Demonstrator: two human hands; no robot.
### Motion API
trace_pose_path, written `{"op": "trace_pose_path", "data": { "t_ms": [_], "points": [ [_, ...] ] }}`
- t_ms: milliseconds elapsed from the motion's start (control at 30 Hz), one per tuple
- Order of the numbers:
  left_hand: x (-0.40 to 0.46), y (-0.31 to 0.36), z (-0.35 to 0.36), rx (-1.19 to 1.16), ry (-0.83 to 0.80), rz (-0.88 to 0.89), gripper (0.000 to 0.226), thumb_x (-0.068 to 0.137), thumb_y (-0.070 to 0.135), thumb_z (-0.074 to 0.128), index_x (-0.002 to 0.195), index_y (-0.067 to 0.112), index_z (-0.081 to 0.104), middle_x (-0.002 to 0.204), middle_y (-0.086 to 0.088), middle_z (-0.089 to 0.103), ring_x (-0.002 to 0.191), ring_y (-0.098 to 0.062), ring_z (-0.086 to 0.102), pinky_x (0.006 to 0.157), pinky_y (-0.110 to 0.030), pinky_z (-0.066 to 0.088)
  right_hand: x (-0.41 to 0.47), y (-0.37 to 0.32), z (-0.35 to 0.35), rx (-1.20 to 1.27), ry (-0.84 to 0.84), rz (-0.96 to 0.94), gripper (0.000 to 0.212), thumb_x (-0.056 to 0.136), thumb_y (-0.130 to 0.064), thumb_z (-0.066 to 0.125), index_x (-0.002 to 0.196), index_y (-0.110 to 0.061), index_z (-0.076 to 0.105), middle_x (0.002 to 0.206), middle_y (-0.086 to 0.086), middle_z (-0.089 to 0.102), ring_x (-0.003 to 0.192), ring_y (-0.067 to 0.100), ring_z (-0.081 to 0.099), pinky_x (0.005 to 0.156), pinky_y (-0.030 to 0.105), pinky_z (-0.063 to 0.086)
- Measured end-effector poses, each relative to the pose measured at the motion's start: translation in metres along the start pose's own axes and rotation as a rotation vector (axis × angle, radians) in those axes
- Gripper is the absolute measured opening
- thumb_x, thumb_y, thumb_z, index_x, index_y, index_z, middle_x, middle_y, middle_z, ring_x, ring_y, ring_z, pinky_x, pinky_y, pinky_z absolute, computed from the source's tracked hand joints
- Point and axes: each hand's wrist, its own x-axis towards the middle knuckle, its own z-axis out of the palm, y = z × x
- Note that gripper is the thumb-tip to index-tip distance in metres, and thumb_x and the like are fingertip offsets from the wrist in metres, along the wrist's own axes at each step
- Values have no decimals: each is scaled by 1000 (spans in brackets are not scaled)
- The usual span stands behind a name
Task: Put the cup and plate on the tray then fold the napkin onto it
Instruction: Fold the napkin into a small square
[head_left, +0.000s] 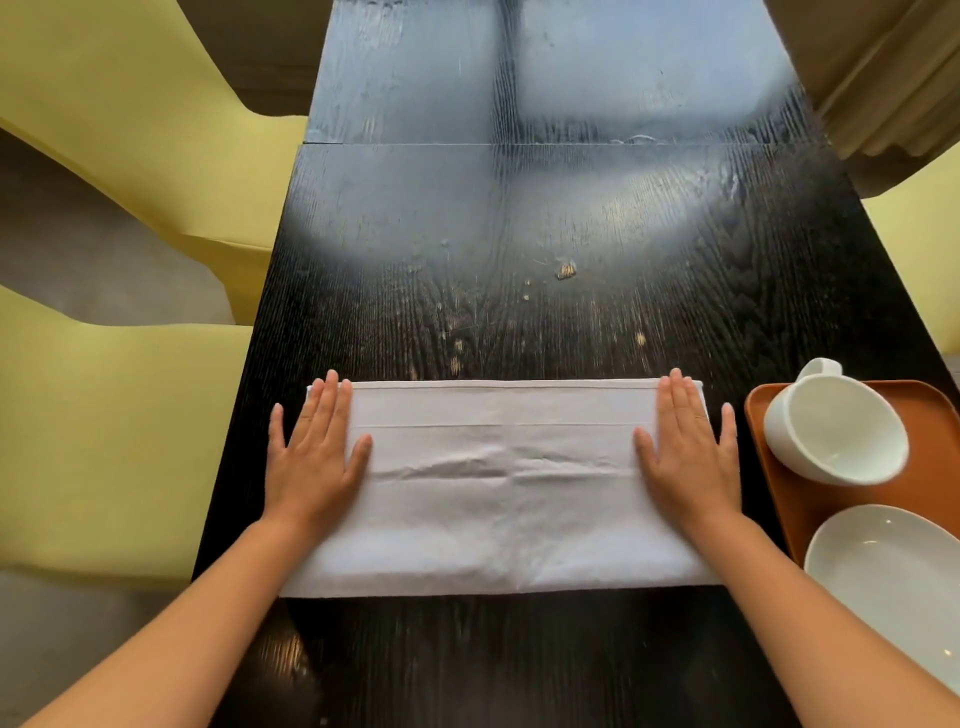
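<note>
No brand, label or writing could be read on anything. The napkin (498, 488) lay flat on the dark wood-grain surface (519, 249), folded into a wide white band w/ a crease line across its upper part and some wrinkles mid-band; it sat near the surface's near edge, spanning most of the width btwn your hands.

Your left hand (314, 457) was pressed palm-down on the napkin's left end, fingers spread and flat, pinching nothing; the little finger hung off the cloth onto bare wood. Your right hand (688, 452) mirrored it on the right end, also flat and spread, its little finger just off the cloth's right edge. Fingertips of both reached the napkin's far edge.

The tray (779, 493), orange-brown, sat at the surface's right edge, just beside your right hand and apart from the napkin. The cup (836, 431), white, rested on the tray's far part, tilted w/ its mouth facing you and its handle toward the far side. The plate (893, 577), white, lay on the tray's near part, partly cut off by the frame. Yellow chairs (119, 441) stood off the left side.
</note>
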Motion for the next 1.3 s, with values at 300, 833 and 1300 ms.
{"op": "trace_pose_path", "data": {
  "t_ms": [300, 833, 1300],
  "points": [
    [-71, 141, 21, -111, 17, 247, 55, 91, 32, 25, 144, 18, 28, 152, -3, 20, 140, -25, 23, 110, -47, 8, -98, -116, 29, 123, -23, -223, 61, 86, -35, 3, 144, -18, -9, 155, -1, -12, 138, 10, -27, 112, 45, -15],
    [-92, 52, 29, -39, -20, 1, 65, 86, 50, 20, 146, 29, 7, 156, 2, 4, 143, -15, 5, 114, -39, 1, -95, -20, 35, 76, 7, -54, 64, 86, -43, 3, 144, -18, -10, 154, -3, -11, 142, 12, -12, 115, 38, -8],
    [-110, 35, 18, -5, -5, -93, 76, 81, 67, -6, 145, 25, -7, 156, 0, -11, 141, -7, -18, 110, -50, -18, -100, 10, 29, 87, 30, 133, 67, 92, -49, 10, 144, -12, -12, 153, 3, -17, 141, 14, -15, 116, 42, -3]
  ]
}}
